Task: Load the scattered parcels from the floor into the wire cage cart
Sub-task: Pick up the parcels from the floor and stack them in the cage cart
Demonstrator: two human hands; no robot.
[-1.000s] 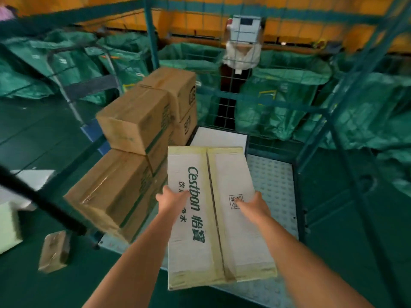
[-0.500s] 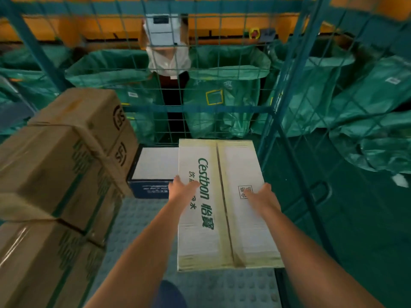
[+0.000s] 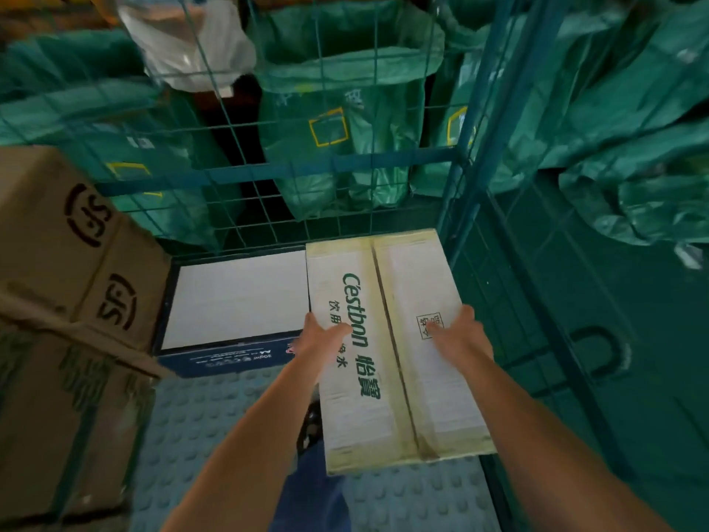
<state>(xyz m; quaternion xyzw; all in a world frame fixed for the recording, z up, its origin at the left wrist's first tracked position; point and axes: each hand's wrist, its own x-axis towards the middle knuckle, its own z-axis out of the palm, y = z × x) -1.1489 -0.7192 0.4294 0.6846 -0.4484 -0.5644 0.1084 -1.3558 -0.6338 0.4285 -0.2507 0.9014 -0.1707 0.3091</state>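
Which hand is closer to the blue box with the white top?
Left. The left hand grips the Cestbon box's side beside the blue box; the right hand grips its far side.

carton (image 3: 414,339): white, green lettering, yellowish tape
box (image 3: 234,301): white top, navy sides
stack (image 3: 57,301): brown, black logos
cage (image 3: 460,155): teal wire
my floor (image 3: 215,435): grey-blue, studded

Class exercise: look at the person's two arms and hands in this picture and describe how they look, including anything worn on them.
Both forearms are bare up to the frame's lower edge: no sleeves are visible. The left hand and right hand wear no gloves, and no watch, ring or wristband shows. No markings are visible on either arm.
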